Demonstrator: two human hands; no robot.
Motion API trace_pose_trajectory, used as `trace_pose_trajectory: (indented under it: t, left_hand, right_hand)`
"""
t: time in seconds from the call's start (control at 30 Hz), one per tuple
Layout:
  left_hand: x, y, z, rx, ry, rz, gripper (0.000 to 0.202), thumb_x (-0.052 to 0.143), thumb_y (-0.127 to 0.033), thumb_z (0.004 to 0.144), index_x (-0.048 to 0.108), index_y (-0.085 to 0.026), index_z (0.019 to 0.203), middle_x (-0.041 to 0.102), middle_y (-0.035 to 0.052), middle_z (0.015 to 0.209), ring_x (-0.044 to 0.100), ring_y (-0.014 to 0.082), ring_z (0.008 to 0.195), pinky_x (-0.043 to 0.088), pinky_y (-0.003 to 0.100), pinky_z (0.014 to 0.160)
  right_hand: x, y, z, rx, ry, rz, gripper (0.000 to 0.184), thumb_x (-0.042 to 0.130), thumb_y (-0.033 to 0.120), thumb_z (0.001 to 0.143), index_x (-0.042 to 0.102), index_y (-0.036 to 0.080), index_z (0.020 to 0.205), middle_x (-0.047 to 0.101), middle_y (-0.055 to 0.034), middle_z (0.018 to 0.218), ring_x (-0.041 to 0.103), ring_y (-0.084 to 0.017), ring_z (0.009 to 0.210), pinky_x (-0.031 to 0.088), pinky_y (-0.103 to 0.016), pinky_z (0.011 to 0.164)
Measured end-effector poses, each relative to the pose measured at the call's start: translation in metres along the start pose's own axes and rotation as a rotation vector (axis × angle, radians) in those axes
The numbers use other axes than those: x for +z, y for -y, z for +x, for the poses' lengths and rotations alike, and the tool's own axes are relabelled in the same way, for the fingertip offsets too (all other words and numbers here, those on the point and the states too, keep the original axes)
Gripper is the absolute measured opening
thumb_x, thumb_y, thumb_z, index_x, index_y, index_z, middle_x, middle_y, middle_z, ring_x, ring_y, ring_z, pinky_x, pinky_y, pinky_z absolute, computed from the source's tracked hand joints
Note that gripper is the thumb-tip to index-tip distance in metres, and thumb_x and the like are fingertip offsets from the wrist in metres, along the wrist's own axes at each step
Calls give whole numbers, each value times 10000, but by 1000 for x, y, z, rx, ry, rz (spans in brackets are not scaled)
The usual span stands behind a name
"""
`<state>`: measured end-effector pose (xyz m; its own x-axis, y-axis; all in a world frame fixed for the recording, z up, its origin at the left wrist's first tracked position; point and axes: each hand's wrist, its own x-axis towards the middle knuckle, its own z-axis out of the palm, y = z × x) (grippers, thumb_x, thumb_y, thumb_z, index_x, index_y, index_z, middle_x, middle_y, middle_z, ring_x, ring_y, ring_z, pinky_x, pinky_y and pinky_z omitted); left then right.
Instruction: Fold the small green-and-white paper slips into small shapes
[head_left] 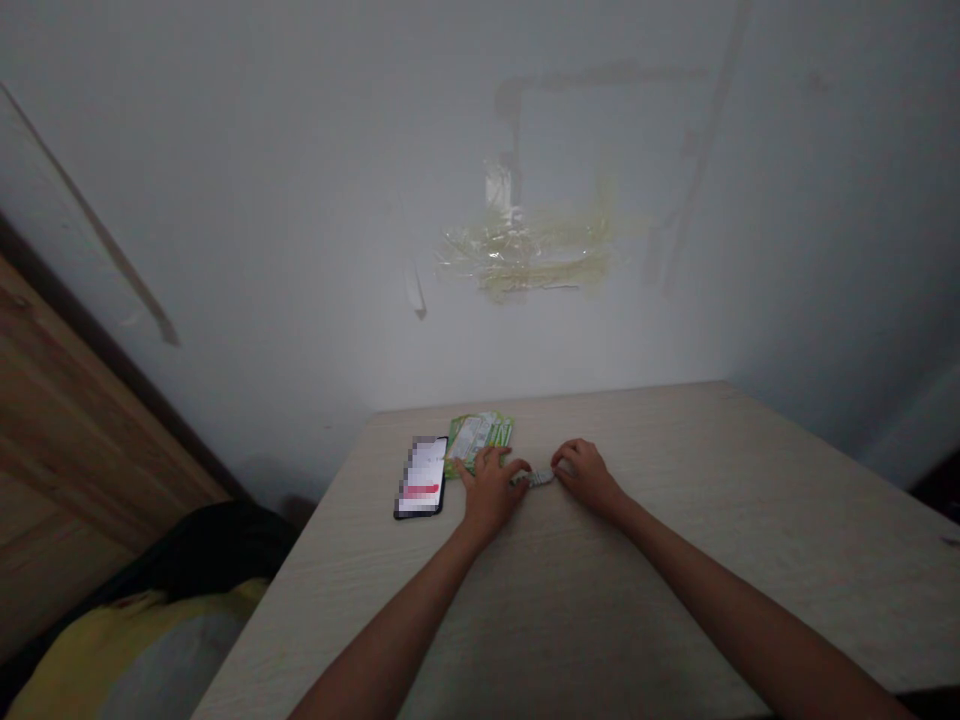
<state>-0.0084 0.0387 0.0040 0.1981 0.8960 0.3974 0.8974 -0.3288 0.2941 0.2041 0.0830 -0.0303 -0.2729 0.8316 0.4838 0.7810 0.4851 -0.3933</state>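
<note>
Both my hands rest on a pale wooden table [675, 560]. My left hand [489, 487] and my right hand [587, 475] each pinch one end of a small grey-white object [540, 478] that lies between them on the tabletop; I cannot make out what it is. A green and white packet [480, 434] lies flat just beyond my left hand, partly under its fingers.
A phone [421, 476] with a lit screen lies left of the packet. A white wall with old tape marks [525, 255] rises right behind the table. A wooden panel [67, 440] and dark and yellow cloth [150, 620] sit to the left.
</note>
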Motion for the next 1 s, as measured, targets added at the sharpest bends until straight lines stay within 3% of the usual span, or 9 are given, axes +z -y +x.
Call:
trace_pose_trajectory:
  t: [0.23,0.43,0.77,1.0]
  left_hand:
    - [-1,0,0,4,26,-2,136,675,-350,810,703,-387,937,534,-5,1308,345,303,1314,-14,756,1035]
    - [2,3,0,6,11,3,98,679,-364,807,707,-369,901,554,-7,1281,351,304,1306,-35,775,1014]
    - [-1,1,-2,63,62,-34,131,619,-402,847,719,-318,858,549,-6,1297,318,293,1333,-8,725,1069]
    - [4,5,-1,98,85,-59,82,675,-382,807,705,-352,877,556,-29,1280,339,284,1320,10,744,1049]
  right_hand:
    - [-6,7,-2,-116,-26,93,182,631,213,801,706,241,965,586,-75,1072,517,-233,1065,411,-394,946]
    - [-13,15,-4,-242,0,104,121,658,206,797,741,267,861,591,-68,1076,517,-226,1066,409,-394,947]
    - [-9,15,-1,-145,-7,-5,125,691,292,795,769,317,890,597,-81,1058,518,-244,1045,432,-407,908]
    - [-1,8,-1,-85,13,-4,157,679,325,813,758,357,945,609,-75,1050,527,-238,1027,439,-387,898]
